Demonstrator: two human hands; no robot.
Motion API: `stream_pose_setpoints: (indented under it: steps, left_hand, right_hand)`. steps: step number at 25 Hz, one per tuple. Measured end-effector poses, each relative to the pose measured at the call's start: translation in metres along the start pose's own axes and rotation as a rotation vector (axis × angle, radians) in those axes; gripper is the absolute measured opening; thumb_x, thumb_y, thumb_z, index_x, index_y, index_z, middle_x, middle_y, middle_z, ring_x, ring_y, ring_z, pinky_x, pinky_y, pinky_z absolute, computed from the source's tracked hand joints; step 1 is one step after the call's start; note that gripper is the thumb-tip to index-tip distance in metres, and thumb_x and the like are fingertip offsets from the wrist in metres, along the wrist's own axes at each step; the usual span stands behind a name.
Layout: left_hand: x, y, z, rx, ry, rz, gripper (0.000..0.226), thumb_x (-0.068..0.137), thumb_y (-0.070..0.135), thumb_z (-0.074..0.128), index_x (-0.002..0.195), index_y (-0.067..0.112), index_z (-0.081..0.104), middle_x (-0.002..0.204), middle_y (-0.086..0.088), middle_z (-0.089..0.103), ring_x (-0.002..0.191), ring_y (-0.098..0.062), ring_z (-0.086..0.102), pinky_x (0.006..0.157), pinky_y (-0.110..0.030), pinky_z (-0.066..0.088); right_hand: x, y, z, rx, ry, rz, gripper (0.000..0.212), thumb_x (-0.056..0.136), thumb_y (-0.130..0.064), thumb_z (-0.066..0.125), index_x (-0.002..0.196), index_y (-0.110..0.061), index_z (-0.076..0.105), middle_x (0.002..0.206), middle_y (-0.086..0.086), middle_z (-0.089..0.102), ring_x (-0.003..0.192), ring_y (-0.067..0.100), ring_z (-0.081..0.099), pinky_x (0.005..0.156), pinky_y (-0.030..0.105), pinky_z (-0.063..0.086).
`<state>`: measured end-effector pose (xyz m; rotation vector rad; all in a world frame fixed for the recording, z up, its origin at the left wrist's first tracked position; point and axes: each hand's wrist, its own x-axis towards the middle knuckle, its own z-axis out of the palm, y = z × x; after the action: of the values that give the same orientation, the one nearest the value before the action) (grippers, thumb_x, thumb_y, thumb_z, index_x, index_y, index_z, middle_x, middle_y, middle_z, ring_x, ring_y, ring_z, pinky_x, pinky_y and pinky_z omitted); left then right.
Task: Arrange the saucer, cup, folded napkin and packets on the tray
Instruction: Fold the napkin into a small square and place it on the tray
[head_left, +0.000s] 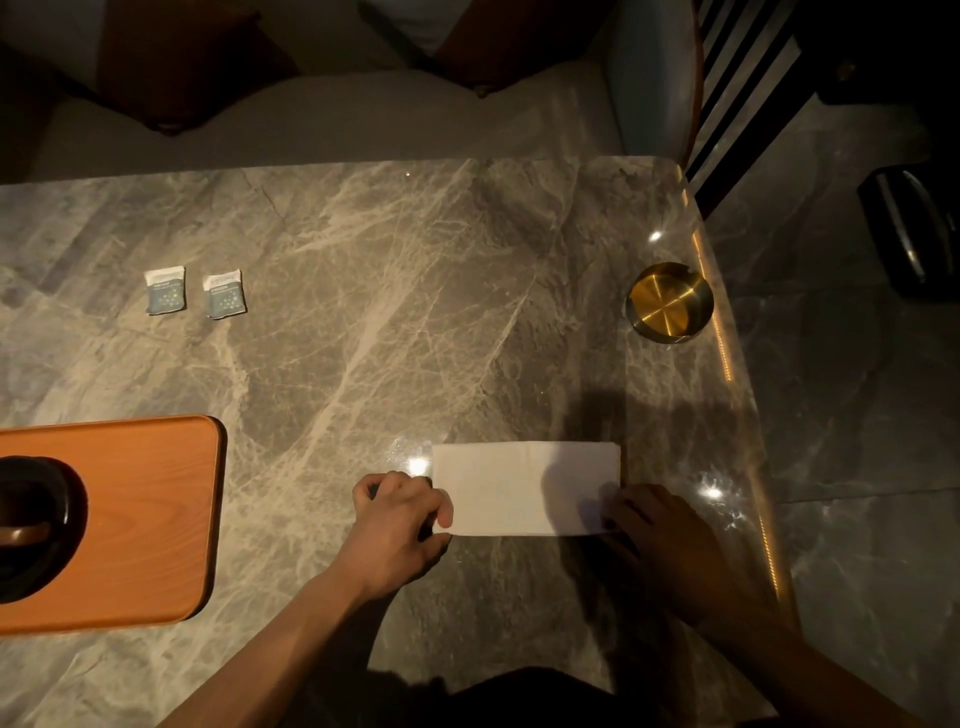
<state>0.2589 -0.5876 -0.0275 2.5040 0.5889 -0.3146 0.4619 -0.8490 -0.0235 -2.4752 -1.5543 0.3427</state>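
grey veined marble desk (363, 338), dim room. white folded paper napkin (524, 486) lies flat near the front edge; left hand (400, 525) pinches its left end, right hand (660, 540) pinches its right near corner. orange wooden tray (156, 519) at left carries a dark cup (31, 525). two blue-white packets (195, 292) lie far left, print unreadable. round brass dish (669, 301) near the right edge.

Your white napkin (524, 488) lies flat on the marble as a long folded rectangle, its near corners pinched at either end. 2 small blue-and-white packets (195, 292) sit side by side, apart from each other, far off to the left. The orange wooden tray (156, 519) rests at the left edge, carrying a dark saucer (70, 512) with a dark cup (26, 506) on it, both cut off by the frame.
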Motion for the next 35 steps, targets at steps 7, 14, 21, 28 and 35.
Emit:
stream_pose_setpoints:
  steps: [7, 14, 21, 28, 35]
  left_hand:
    - [0.001, 0.004, 0.002, 0.152, 0.195, 0.146, 0.021, 0.089, 0.052, 0.057, 0.082, 0.033, 0.062, 0.086, 0.013, 0.041, 0.082, -0.010, 0.041, 0.083, -0.033, 0.031]
    - [0.022, 0.021, 0.011, 0.013, 0.264, -0.152, 0.058, 0.086, 0.050, 0.062, 0.137, 0.027, 0.045, 0.129, 0.003, 0.046, 0.114, -0.020, 0.044, 0.095, -0.040, 0.036]
    - [0.041, 0.022, 0.002, -0.102, 0.108, -0.387, 0.068, 0.064, 0.049, 0.079, 0.123, 0.031, 0.050, 0.116, 0.003, 0.043, 0.108, -0.020, 0.039, 0.092, -0.036, 0.041]
    - [0.050, 0.005, -0.030, -0.337, -0.170, -0.415, 0.030, 0.080, 0.031, 0.073, 0.103, 0.023, 0.054, 0.094, 0.004, 0.065, 0.085, -0.015, 0.062, 0.069, -0.029, 0.049]
    - [0.040, -0.010, -0.062, -0.626, 0.062, -0.471, 0.015, 0.087, 0.017, 0.066, 0.088, 0.023, 0.053, 0.086, 0.006, 0.068, 0.079, -0.014, 0.066, 0.068, -0.031, 0.051]
  right_hand:
    - [0.019, -0.025, 0.010, -0.016, 0.088, 0.060, 0.039, 0.087, -0.047, 0.050, 0.117, -0.024, 0.058, 0.125, 0.006, 0.061, 0.119, 0.030, 0.050, 0.094, 0.050, 0.048]
    - [0.036, -0.026, 0.030, -0.042, -0.073, 0.128, 0.069, 0.096, -0.055, 0.034, 0.152, -0.016, 0.029, 0.161, 0.011, 0.023, 0.150, 0.033, 0.014, 0.118, 0.057, 0.018]
    - [0.019, -0.002, 0.040, -0.040, -0.136, 0.128, 0.072, 0.098, -0.059, 0.026, 0.156, -0.021, 0.007, 0.164, 0.006, 0.007, 0.151, 0.030, 0.003, 0.119, 0.059, 0.014]
    - [0.027, -0.014, 0.052, -0.052, -0.116, 0.167, 0.068, 0.099, -0.054, 0.023, 0.156, -0.018, 0.009, 0.164, 0.008, 0.001, 0.151, 0.031, 0.003, 0.119, 0.057, 0.006]
    - [0.059, -0.052, 0.059, -0.001, -0.056, 0.200, 0.074, 0.096, -0.058, 0.033, 0.155, -0.017, 0.016, 0.163, 0.012, 0.015, 0.149, 0.036, 0.013, 0.118, 0.058, 0.013]
